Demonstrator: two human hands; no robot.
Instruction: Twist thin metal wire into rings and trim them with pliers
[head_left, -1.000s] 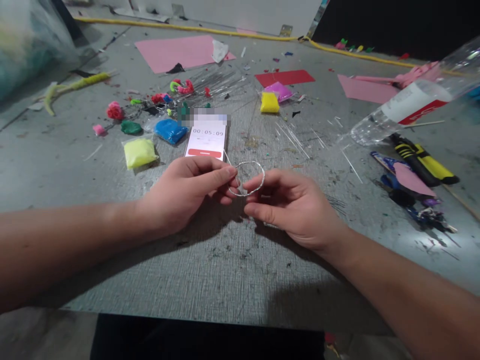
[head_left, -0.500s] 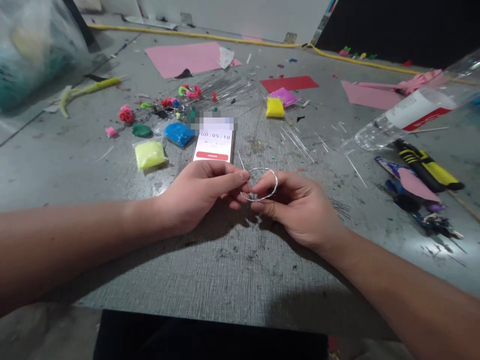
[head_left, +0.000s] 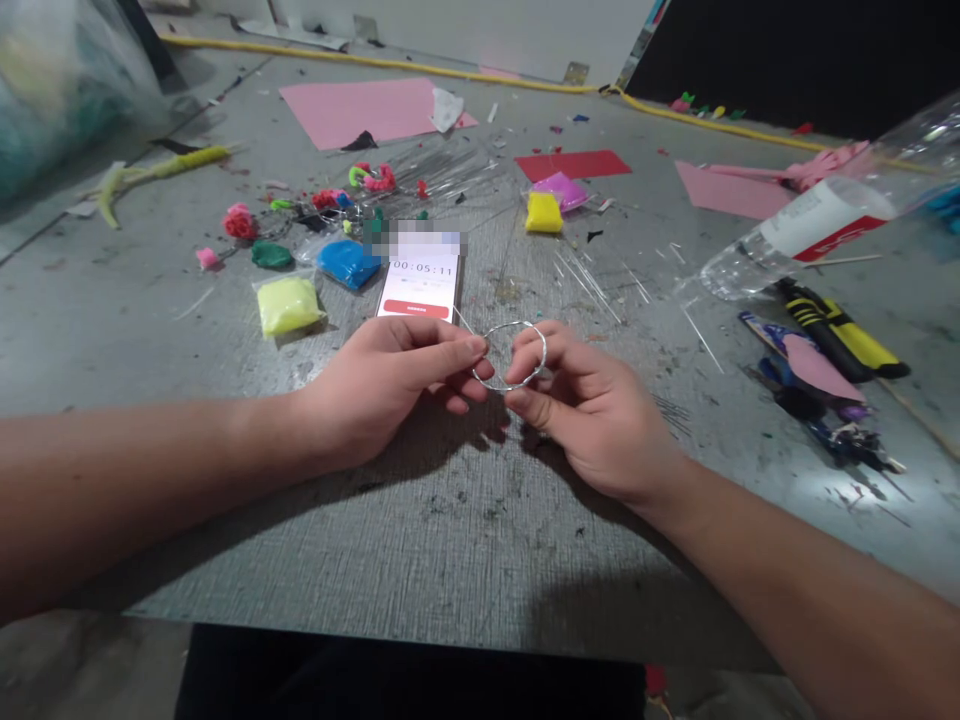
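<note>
A twisted silver wire ring [head_left: 541, 345] is held above the table between both hands. My left hand [head_left: 409, 375] pinches its left side between thumb and fingers, and a straight wire end sticks up from that grip. At the ring's lower right, the thumb and forefinger of my right hand [head_left: 592, 405] close on the wire. Just behind my left hand lies a phone [head_left: 418, 285] with a timer on its screen. Loose straight wires [head_left: 589, 285] are scattered beyond my right hand.
Packets of yellow [head_left: 288, 306] and blue clay [head_left: 348, 264] lie at left. A plastic bottle [head_left: 814, 225] leans in from the right, above black-and-yellow pliers [head_left: 844, 330]. Pink paper [head_left: 360, 110] and red paper [head_left: 574, 164] lie farther back. A yellow cable [head_left: 390, 65] crosses the rear.
The right thumb and fingers have shifted along the ring, and more of its loop shows between the hands. The left hand keeps its pinch. The view has shifted slightly.
</note>
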